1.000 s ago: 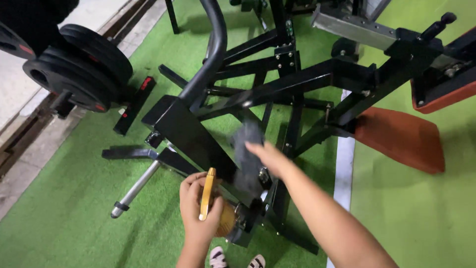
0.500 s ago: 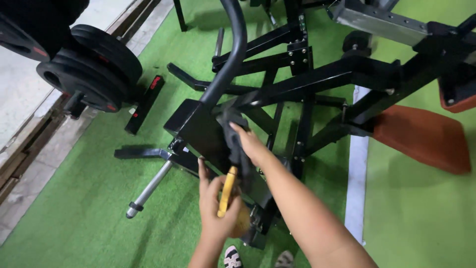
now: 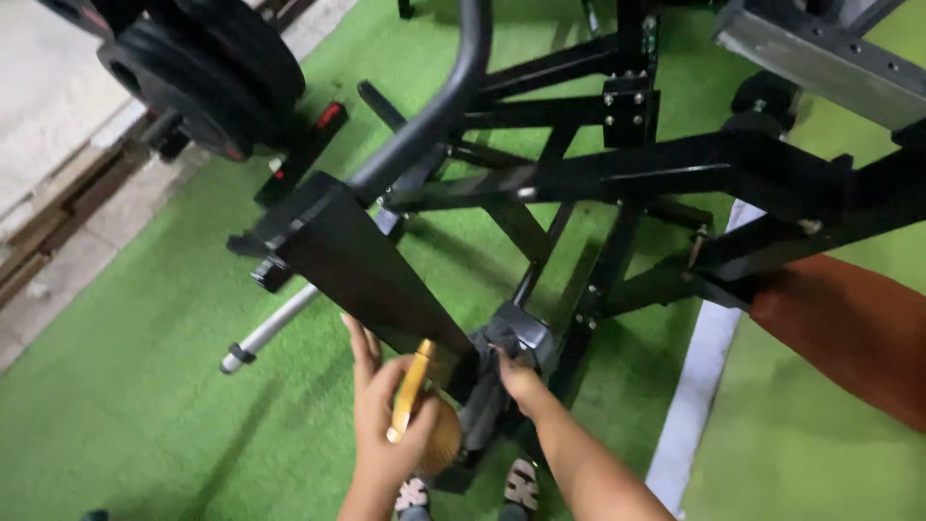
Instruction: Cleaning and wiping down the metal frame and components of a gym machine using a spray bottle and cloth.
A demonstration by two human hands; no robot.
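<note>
Hands are working low on a black weight machine (image 3: pixel 617 183) standing on green turf (image 3: pixel 145 386). Left hand (image 3: pixel 386 425) is gripping a yellow-handled brush (image 3: pixel 410 391), its fingers and thumb wrapping around the lower part of the slim handle while the handle's tip is rising above the fingertips toward the machine's slanted black plate (image 3: pixel 357 260); the brush's rounded tan head (image 3: pixel 446 439) is sitting just beside the palm, low against the frame. Right hand (image 3: pixel 521 381) is clenching a dark grey cloth (image 3: pixel 487 400), which is bunching under the fingers and hanging below them, pressed against the machine's lower bracket (image 3: pixel 526 333). Black weight plates (image 3: pixel 203 77) are resting well apart at upper left, a chrome bar (image 3: pixel 270 328) is lying on the turf nearby, and an orange pad (image 3: pixel 849 328) is showing at right.
</note>
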